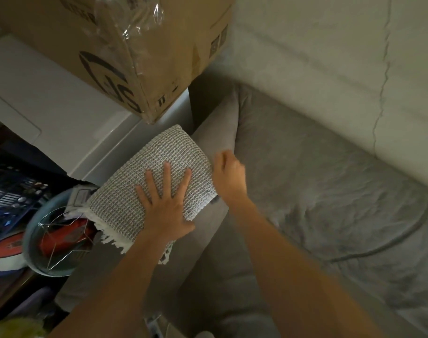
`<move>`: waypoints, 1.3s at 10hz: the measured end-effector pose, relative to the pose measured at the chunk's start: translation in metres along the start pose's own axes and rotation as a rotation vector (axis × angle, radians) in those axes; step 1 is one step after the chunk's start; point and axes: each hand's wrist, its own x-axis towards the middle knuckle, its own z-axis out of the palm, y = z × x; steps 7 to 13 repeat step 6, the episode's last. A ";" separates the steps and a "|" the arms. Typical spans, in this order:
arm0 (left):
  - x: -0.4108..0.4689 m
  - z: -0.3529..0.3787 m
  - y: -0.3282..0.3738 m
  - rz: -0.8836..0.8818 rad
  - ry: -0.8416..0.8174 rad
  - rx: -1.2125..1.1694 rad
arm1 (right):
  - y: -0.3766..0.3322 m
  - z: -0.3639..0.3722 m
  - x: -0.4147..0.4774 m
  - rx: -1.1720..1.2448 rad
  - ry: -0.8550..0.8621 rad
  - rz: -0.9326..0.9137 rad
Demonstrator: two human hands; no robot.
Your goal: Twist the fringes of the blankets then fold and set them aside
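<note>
Head view looks down on a folded blanket (156,176) lying along the sofa arm (215,132), the landmark for everything else. On top of that arm, the left hand (165,206) presses flat on the blanket with fingers spread, gripping nothing. On the seat side of the arm, the right hand (228,175) curls loosely at the blanket's edge; whether it pinches the weave I cannot tell. White fringe (110,236) hangs off the blanket's end on the outer side of the arm, above a round bowl (37,240) of clutter sitting below. A cardboard box (125,45) looms just beyond the arm's far end.

The fold looks finished and this seems to be the setting-aside. My worry: the arm is narrow, so when the palm lifts, the overhanging end could drag the bundle off toward the bowl, undoing the fold.
</note>
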 end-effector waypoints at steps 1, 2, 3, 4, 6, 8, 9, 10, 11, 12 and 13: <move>0.005 -0.012 0.008 -0.033 -0.070 -0.037 | -0.006 0.011 -0.009 -0.294 -0.138 -0.100; 0.008 -0.016 0.013 -0.044 -0.117 -0.140 | 0.000 0.010 -0.009 -0.410 -0.026 0.036; 0.008 -0.019 0.017 -0.052 -0.103 -0.142 | -0.009 0.000 -0.017 -0.456 0.032 -0.097; 0.003 -0.033 0.025 -0.086 -0.069 -0.219 | -0.022 -0.023 -0.030 -0.449 -0.092 -0.254; -0.027 -0.106 0.083 0.013 0.089 -0.897 | -0.046 -0.088 -0.057 0.072 0.067 -0.203; -0.027 -0.106 0.083 0.013 0.089 -0.897 | -0.046 -0.088 -0.057 0.072 0.067 -0.203; -0.027 -0.106 0.083 0.013 0.089 -0.897 | -0.046 -0.088 -0.057 0.072 0.067 -0.203; -0.027 -0.106 0.083 0.013 0.089 -0.897 | -0.046 -0.088 -0.057 0.072 0.067 -0.203; -0.027 -0.106 0.083 0.013 0.089 -0.897 | -0.046 -0.088 -0.057 0.072 0.067 -0.203; -0.027 -0.106 0.083 0.013 0.089 -0.897 | -0.046 -0.088 -0.057 0.072 0.067 -0.203; -0.027 -0.106 0.083 0.013 0.089 -0.897 | -0.046 -0.088 -0.057 0.072 0.067 -0.203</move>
